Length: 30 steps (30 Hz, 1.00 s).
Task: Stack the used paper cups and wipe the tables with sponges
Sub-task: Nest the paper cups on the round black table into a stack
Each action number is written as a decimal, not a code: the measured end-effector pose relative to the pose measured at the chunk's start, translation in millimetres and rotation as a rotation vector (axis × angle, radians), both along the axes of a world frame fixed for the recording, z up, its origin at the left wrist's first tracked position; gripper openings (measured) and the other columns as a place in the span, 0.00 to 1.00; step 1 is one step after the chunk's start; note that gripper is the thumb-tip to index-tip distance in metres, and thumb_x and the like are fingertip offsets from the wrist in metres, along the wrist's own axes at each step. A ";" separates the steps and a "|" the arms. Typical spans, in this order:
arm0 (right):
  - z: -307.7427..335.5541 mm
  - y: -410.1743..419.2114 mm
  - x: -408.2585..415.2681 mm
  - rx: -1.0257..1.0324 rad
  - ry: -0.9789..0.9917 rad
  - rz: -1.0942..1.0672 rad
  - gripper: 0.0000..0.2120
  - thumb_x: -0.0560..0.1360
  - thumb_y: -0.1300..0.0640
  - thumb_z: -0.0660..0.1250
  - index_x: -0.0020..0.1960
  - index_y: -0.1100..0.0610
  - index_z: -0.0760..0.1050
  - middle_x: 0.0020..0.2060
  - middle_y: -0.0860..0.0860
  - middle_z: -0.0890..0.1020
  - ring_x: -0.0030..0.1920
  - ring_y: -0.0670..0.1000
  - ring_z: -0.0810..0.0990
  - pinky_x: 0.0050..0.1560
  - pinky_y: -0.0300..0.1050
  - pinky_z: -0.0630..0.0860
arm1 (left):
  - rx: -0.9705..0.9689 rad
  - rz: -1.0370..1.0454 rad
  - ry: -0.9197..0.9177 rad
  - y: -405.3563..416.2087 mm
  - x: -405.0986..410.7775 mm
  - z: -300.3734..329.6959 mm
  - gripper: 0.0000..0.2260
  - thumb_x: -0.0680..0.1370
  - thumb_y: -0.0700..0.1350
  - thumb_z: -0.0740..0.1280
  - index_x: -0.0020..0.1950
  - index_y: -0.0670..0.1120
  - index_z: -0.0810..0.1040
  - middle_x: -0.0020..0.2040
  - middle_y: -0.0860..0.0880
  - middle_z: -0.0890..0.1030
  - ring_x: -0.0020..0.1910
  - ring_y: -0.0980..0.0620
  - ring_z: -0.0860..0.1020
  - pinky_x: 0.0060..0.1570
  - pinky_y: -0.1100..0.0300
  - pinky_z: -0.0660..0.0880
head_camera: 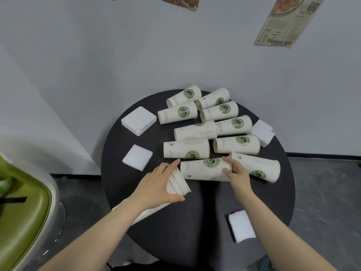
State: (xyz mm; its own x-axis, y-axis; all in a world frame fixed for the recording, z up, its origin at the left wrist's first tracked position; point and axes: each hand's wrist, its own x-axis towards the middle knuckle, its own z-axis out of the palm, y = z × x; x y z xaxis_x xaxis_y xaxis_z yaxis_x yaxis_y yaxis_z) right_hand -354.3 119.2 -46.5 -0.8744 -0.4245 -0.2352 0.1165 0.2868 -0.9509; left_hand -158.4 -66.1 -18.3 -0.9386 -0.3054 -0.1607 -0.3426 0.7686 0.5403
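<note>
Dark round table [273,202]: cup stack [178,182] in left grip [156,184].

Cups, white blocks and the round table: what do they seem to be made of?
Cups: paper by the look, matte off-white with a printed green logo and rolled rims. White blocks: probably foam sponge, matte white with soft edges. Table: dark, smooth top with a dull sheen; whether wood, laminate or painted metal cannot be told.
</note>
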 end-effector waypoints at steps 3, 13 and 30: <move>19.2 4.6 7.8 -0.058 0.066 -0.018 0.20 0.75 0.72 0.63 0.60 0.53 0.77 0.56 0.43 0.80 0.51 0.31 0.77 0.56 0.33 0.72 | -0.003 -0.011 0.000 -0.4 -1.1 0.3 0.47 0.68 0.65 0.70 0.77 0.58 0.45 0.70 0.56 0.61 0.67 0.55 0.66 0.63 0.57 0.68; 56.5 29.0 23.3 -0.220 0.149 -0.023 0.18 0.77 0.68 0.63 0.59 0.50 0.78 0.49 0.52 0.82 0.50 0.44 0.79 0.50 0.30 0.74 | -0.068 -0.070 0.024 -0.3 -15.8 -0.1 0.47 0.67 0.65 0.70 0.77 0.60 0.46 0.70 0.56 0.62 0.68 0.54 0.65 0.63 0.55 0.67; 48.6 -9.8 88.2 -0.293 -0.065 0.268 0.16 0.75 0.68 0.65 0.60 0.56 0.75 0.42 0.50 0.85 0.46 0.45 0.82 0.48 0.37 0.76 | -0.008 -0.134 0.102 12.8 -15.4 -1.0 0.48 0.66 0.66 0.69 0.76 0.62 0.43 0.71 0.61 0.59 0.69 0.58 0.62 0.65 0.54 0.66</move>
